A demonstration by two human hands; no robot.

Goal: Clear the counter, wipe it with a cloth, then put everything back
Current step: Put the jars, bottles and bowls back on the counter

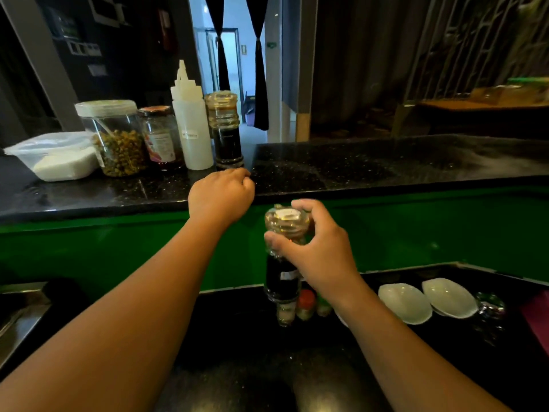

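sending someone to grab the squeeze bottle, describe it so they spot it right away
Look at the raised black counter above the green panel; a row of containers stands at its left end. The squeeze bottle stands upright between a red-labelled jar and a dark-liquid glass bottle. It alone is opaque white plastic with a tall pointed nozzle.

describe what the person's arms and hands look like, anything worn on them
Both forearms are bare from the bottom edge of the picture up to the hands: no sleeve shows. The left hand and the right hand wear no gloves, and no watch, bracelet or ring can be seen on either. No markings are visible on the arms. The upper arms lie outside the picture.
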